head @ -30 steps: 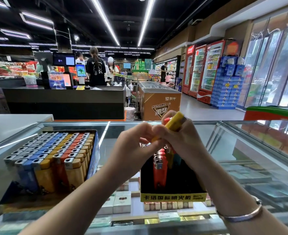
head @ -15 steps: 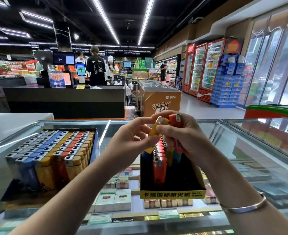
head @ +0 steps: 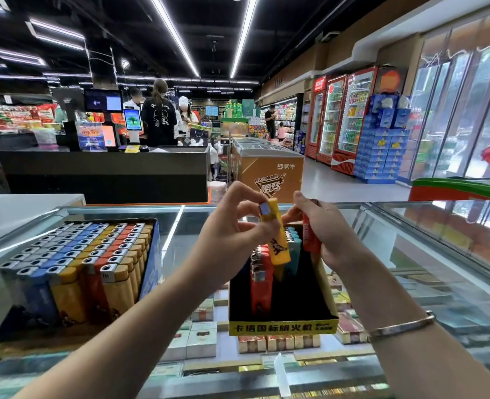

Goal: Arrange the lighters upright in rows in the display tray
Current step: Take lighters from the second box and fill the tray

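Hands meet above the black cardboard display tray [head: 281,318] near the glass table's [head: 410,254] front edge: left hand [head: 232,240] pinching a yellow plastic lighter [head: 276,234] by its metal head, right hand [head: 324,234] gripping a red plastic lighter [head: 310,237]. Judging by the half-empty tray, filling is under way; next, the yellow one needs lowering upright beside the standing row.

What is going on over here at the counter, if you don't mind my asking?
A person is filling a black display tray on the glass counter with lighters. The left hand holds a yellow lighter above the tray, and the right hand holds a red lighter. A few lighters already stand in the tray, which is mostly unfilled. A second, full tray sits to the left.
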Demonstrator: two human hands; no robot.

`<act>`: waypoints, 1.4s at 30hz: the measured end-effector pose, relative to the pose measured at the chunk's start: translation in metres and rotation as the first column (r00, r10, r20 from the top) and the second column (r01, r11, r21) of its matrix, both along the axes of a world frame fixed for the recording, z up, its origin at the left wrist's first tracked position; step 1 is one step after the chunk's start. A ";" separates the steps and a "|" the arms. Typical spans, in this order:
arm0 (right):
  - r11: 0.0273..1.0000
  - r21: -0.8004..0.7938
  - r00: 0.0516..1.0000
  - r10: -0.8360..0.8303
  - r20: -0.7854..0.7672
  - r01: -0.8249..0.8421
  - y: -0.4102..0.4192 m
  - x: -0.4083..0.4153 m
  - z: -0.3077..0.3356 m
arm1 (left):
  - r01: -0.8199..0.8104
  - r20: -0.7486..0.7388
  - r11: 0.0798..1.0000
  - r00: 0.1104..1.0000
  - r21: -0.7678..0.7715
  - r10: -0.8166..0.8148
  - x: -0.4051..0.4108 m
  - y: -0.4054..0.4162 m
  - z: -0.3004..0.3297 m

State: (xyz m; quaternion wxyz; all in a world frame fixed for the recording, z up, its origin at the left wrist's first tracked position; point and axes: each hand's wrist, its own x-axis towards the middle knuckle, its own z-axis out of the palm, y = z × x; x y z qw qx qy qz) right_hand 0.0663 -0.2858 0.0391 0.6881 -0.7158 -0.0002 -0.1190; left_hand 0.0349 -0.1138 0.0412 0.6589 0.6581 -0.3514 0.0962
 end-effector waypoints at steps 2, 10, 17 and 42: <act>1.000 -0.006 1.000 -0.014 0.013 0.014 0.000 0.000 0.000 | -0.034 0.033 0.995 0.999 0.095 0.031 0.000 -0.004 -0.004; 0.997 0.075 0.999 0.036 -0.002 -0.036 -0.001 0.002 0.000 | -0.377 0.411 0.804 0.893 0.460 0.183 0.001 -0.012 -0.002; 0.992 0.113 0.998 0.059 -0.002 -0.059 -0.001 0.002 0.000 | -0.458 0.499 0.660 0.855 0.596 0.143 -0.004 -0.008 0.009; 0.921 -0.245 0.746 0.388 0.541 -0.302 0.040 -0.022 0.004 | 0.087 -0.061 0.992 0.995 0.090 -0.082 -0.007 0.004 0.000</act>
